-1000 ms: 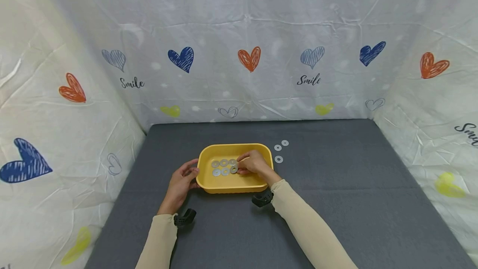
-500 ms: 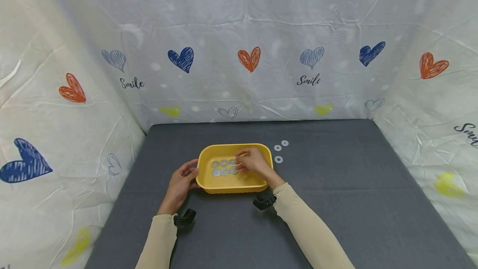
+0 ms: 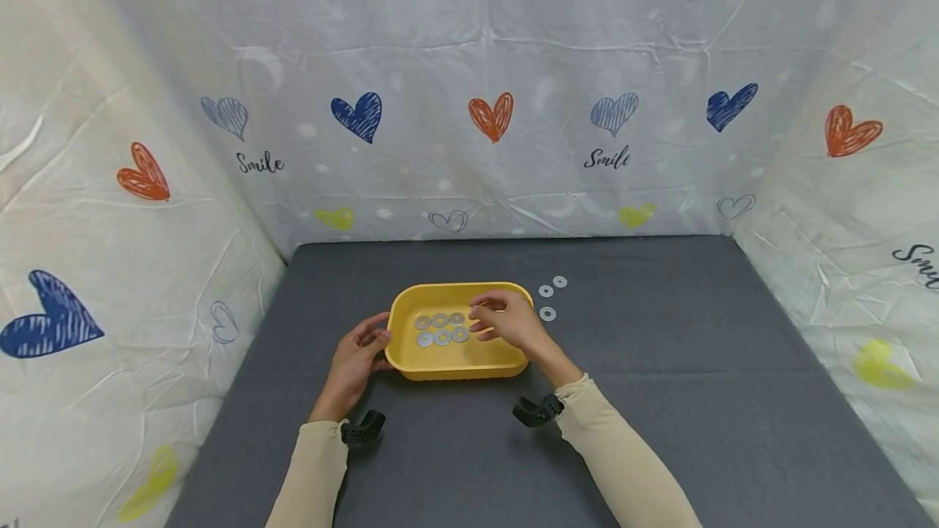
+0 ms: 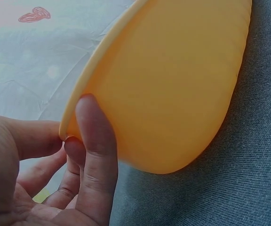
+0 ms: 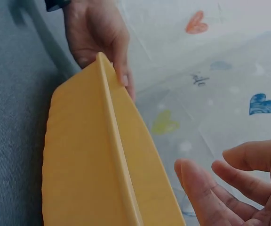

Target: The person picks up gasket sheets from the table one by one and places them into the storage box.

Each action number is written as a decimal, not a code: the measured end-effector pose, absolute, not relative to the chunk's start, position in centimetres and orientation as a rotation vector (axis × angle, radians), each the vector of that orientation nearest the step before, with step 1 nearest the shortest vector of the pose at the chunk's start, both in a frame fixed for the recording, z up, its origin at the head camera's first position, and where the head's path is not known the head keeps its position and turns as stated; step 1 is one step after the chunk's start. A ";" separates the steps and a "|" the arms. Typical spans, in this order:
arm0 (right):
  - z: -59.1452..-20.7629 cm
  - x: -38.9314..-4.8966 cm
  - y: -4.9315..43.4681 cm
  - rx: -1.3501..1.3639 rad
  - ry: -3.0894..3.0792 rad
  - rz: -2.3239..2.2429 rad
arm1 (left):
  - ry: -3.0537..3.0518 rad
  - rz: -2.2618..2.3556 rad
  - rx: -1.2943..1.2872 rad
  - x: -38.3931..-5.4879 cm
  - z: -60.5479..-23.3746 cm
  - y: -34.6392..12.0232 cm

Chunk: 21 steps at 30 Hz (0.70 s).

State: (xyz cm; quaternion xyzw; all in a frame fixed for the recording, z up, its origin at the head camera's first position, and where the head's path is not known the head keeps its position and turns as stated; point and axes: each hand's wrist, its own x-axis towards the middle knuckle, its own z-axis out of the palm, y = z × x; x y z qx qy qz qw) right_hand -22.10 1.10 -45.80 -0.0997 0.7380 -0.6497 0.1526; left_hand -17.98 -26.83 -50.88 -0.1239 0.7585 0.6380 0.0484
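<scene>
Because a pale, heart-printed fabric backdrop (image 3: 543,47) hangs along the far edge and both sides, the workplace seems meant to be screened off. Before it stands a table (image 3: 645,316) covered in dark grey cloth, a ground that presumably makes bright metal easy to spot. On this sits a yellow plastic tray (image 3: 455,373), long side toward the person, probably to suit two-handed reach. The left hand (image 3: 355,357) pinches the rim at the tray's left end, likely to stop it sliding. Over the right half hangs the right hand (image 3: 509,323), fingers loosely bent and apart, with nothing visible between them. Black script lettering (image 3: 260,163) reads "Smile" twice on the back cloth; another piece at the right edge is cut off. No brand shows on the tray. Smallest are the flat washers: six washers (image 3: 424,322) inside, in two rows of three, apparently spread so each can be seen, and three loose washers (image 3: 547,308) on the table just beyond the tray's right end.
</scene>
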 end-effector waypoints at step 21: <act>-45.2 -21.4 6.7 -0.339 2.374 -1.816 | 2.297 1.961 -0.404 -18.2 -51.1 -26.7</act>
